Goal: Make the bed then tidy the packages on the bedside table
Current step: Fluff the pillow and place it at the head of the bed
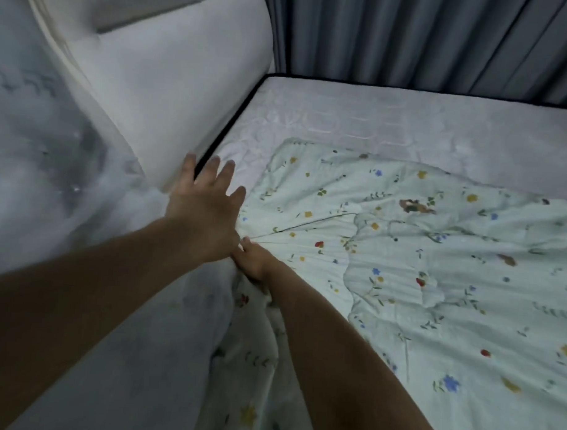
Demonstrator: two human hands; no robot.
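Note:
A pale green flowered sheet (418, 261) lies rumpled over the white quilted mattress (359, 121), leaving the far strip and head corner bare. My right hand (253, 262) pinches the sheet's near edge at the mattress side, with creases fanning out from the grip. My left hand (205, 209) hovers just above it with fingers spread, near the mattress's head corner and the headboard's lower edge. The bedside table and packages are not in view.
A padded white headboard (170, 92) stands at the left of the mattress. Grey curtains (426, 36) hang along the far side of the bed. The marbled grey floor (36, 174) fills the left.

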